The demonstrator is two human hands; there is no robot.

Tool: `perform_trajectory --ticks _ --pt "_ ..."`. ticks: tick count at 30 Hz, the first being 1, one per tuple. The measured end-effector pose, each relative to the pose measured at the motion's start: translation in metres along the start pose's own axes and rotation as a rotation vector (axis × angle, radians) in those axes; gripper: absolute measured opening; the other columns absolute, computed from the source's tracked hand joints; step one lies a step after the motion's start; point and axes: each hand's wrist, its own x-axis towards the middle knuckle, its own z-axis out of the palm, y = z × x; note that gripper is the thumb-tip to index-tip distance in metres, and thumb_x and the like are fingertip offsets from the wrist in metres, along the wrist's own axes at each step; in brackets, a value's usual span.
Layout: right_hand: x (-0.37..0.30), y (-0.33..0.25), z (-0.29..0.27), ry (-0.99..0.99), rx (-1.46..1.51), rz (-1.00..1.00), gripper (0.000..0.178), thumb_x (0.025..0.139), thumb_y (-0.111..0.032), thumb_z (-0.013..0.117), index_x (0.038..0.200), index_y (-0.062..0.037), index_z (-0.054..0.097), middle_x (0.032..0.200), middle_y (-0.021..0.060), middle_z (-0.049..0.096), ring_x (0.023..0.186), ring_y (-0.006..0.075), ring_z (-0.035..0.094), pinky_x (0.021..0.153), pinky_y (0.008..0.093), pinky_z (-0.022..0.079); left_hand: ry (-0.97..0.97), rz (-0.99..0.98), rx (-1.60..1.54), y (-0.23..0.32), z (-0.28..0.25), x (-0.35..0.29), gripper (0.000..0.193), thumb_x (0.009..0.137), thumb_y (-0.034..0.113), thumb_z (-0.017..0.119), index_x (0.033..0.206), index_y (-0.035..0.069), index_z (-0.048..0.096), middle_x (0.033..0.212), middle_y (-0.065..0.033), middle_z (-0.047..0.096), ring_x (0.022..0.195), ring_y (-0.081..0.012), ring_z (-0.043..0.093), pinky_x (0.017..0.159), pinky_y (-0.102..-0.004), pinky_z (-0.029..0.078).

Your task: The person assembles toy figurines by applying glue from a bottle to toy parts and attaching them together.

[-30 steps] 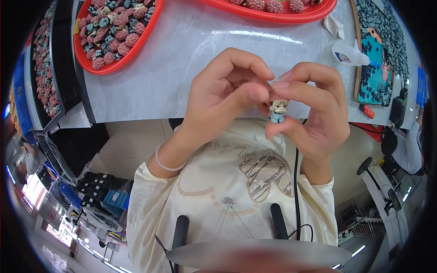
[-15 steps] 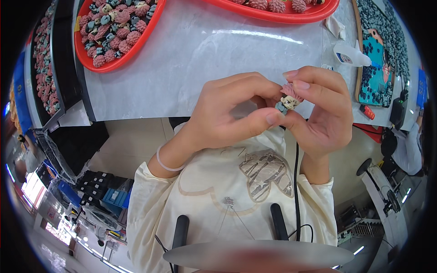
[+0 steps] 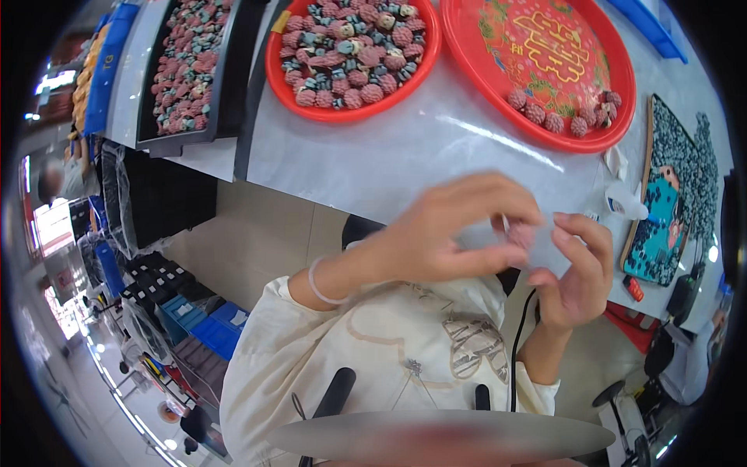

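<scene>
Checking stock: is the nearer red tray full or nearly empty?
Nearly empty: the red tray holds only a few pink pieces along its near rim.

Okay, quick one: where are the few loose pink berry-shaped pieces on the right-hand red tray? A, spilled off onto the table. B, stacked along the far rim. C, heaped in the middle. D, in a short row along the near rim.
D: the pink berry-shaped pieces sit in a short row along the near rim of the right-hand red tray, whose patterned middle is bare.

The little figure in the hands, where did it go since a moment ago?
Both hands, left hand and right hand, stayed together, but the little figure seen earlier is now just a pinkish blur between the fingers. The view tipped up, showing more of the red trays.
</scene>
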Motion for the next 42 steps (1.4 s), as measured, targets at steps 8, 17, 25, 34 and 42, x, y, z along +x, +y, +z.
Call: perform_trajectory --ticks 8,17,25,34,42 --pt "-0.002 0.001 -0.008 0.025 -0.035 0.072 0.024 0.068 -0.006 0.065 0.089 0.0023 0.058 0.085 0.014 0.057 0.075 0.0241 0.053 0.067 0.0298 0.042 0.144 0.388 1.44 -0.002 -0.122 0.038 0.024 0.067 0.01 0.062 0.091 0.009 0.059 0.094 -0.005 0.056 0.087 -0.0218 0.052 0.073 -0.0327 0.043" --pt "-0.01 0.009 -0.016 0.086 0.028 0.213 0.02 0.069 0.001 0.061 0.088 0.0027 0.058 0.086 0.0143 0.058 0.078 0.0232 0.055 0.069 0.0287 0.043 0.304 0.138 1.232 0.002 -0.15 0.044 0.031 0.077 0.019 0.057 0.106 0.009 0.05 0.11 -0.0111 0.047 0.102 -0.0266 0.045 0.085 -0.0348 0.037" --pt "0.0 0.005 -0.009 0.045 0.063 0.174 0.019 0.067 0.006 0.059 0.087 0.0032 0.059 0.085 0.0146 0.058 0.075 0.0222 0.055 0.068 0.0276 0.044 0.094 0.314 1.388 -0.011 -0.148 0.05 0.022 0.075 0.02 0.059 0.095 0.012 0.057 0.099 -0.0051 0.054 0.092 -0.0232 0.05 0.081 -0.0364 0.038" --pt "-0.006 0.008 -0.019 0.067 0.009 0.178 0.018 0.067 0.008 0.058 0.084 0.0038 0.059 0.082 0.0146 0.058 0.073 0.0216 0.056 0.067 0.0278 0.044 0.315 0.201 1.636 -0.001 -0.131 0.049 0.022 0.076 0.027 0.058 0.093 0.013 0.059 0.098 -0.0035 0.054 0.089 -0.022 0.051 0.076 -0.0333 0.04" --pt "-0.015 0.01 -0.025 0.108 -0.005 0.224 0.015 0.067 0.009 0.058 0.082 0.0049 0.059 0.078 0.0146 0.059 0.071 0.0206 0.056 0.064 0.0263 0.044 0.413 0.098 1.768 0.0 -0.127 0.043 0.031 0.078 0.036 0.053 0.102 0.017 0.057 0.105 -0.0061 0.051 0.096 -0.0255 0.048 0.079 -0.037 0.039"
